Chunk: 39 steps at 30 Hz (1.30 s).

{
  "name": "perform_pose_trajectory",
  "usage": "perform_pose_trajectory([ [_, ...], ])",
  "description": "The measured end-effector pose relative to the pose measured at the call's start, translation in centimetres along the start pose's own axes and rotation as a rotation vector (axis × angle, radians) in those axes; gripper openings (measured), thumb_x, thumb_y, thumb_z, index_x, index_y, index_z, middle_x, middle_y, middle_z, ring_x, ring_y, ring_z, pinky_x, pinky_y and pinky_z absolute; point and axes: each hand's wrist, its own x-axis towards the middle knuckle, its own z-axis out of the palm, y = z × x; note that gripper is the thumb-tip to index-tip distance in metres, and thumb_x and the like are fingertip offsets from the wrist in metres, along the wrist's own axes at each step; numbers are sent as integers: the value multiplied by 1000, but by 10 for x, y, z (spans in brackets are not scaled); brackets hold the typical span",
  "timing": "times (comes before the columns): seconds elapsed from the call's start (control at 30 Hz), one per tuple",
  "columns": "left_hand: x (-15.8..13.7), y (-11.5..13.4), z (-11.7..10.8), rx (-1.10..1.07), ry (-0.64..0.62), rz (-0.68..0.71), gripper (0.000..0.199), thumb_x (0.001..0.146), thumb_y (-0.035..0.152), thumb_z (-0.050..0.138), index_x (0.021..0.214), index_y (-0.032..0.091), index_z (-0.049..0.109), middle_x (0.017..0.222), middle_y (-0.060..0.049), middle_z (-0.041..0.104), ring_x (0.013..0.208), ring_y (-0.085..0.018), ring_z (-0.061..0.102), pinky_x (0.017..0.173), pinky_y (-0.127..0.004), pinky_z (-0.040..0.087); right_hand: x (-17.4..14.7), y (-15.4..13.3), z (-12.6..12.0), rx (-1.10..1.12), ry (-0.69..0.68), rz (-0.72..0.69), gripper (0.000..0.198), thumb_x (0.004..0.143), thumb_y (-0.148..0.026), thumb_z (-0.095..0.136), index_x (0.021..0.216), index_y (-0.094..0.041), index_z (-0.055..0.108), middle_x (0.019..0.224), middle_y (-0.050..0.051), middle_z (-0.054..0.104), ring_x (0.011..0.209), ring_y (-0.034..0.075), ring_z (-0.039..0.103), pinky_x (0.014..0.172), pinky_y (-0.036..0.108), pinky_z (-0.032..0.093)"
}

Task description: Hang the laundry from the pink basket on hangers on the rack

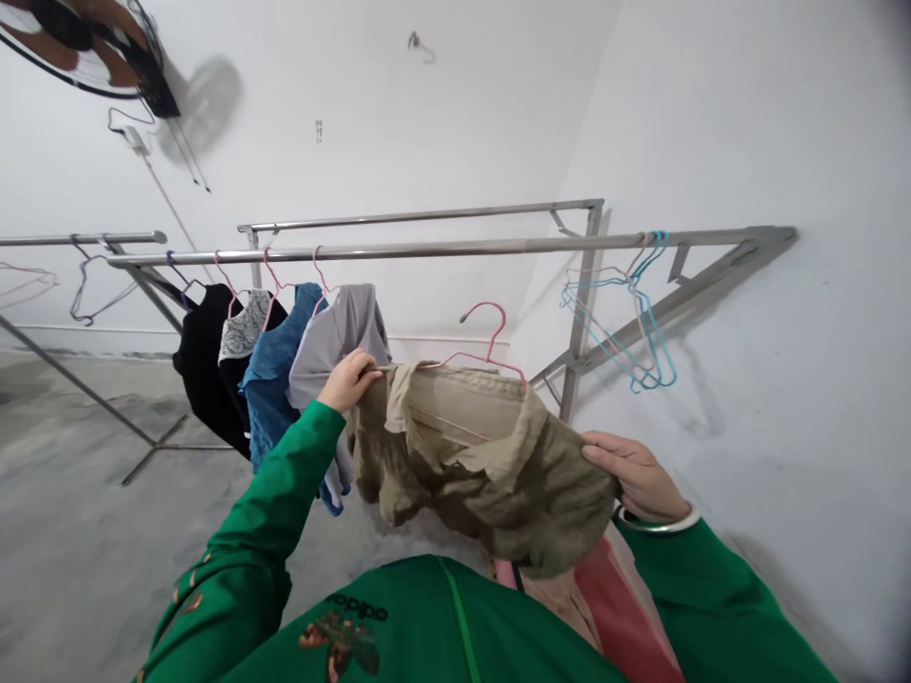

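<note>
An olive-khaki collared shirt [562, 474] hangs on a pink wire hanger [491, 359] in front of me, its hook free in the air below the rail. My left hand [350, 379] is closed on the shirt's left shoulder, by the end of the hanger. At the other shoulder, my right hand [637, 474] pinches the cloth between thumb and fingers. The collar lies open around the hanger. Just beyond my left hand, a light grey garment [342, 327] hangs from the rail.
A metal rail [441, 250] carries a blue garment [285, 351], a black-and-white top [246, 323] and a black garment [206, 351]. Bare blue hangers [651, 323] hang at its right end, near the wall. Pink and beige cloth [612, 598] lies low before me. A fan [85, 47] is on the wall.
</note>
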Motion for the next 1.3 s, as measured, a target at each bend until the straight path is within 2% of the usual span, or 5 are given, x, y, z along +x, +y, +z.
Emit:
perform_pose_trajectory([
  [0.17, -45, -6, 21, 21, 5, -177, 19, 90, 30, 50, 103, 17, 57, 95, -7, 57, 86, -18, 56, 82, -35, 50, 14, -6, 7, 44, 194, -50, 41, 69, -57, 75, 81, -18, 75, 69, 6, 72, 61, 20, 67, 57, 32, 55],
  [0.53, -181, 48, 90, -125, -422, -335, 20, 94, 26, 42, 96, 19, 61, 98, -8, 62, 88, -17, 64, 82, -30, 53, 121, -52, 96, -736, 389, -478, 35, 90, -38, 42, 90, -19, 71, 76, 6, 70, 73, 19, 63, 65, 26, 43],
  [0.83, -217, 39, 78, -121, -377, -428, 23, 94, 27, 40, 87, 19, 60, 91, -9, 64, 84, -20, 65, 76, -30, 52, 171, -81, 171, -1111, 348, -224, 34, 99, -29, 35, 101, -14, 66, 91, 11, 71, 77, 19, 59, 62, 29, 24],
  [1.1, -229, 41, 79, -104, -476, -464, 25, 94, 27, 38, 84, 20, 61, 91, -9, 65, 84, -20, 65, 77, -31, 52, 193, -74, 216, -1075, 298, -126, 35, 101, -27, 29, 105, -14, 62, 95, 13, 70, 85, 22, 64, 66, 28, 31],
  [1.3, -240, 45, 92, -63, -607, -454, 22, 92, 24, 41, 83, 20, 61, 91, -8, 67, 85, -19, 67, 75, -29, 53, 152, -34, 210, -883, 367, -473, 35, 97, -36, 39, 117, -13, 57, 113, 17, 64, 107, 26, 59, 88, 35, 43],
])
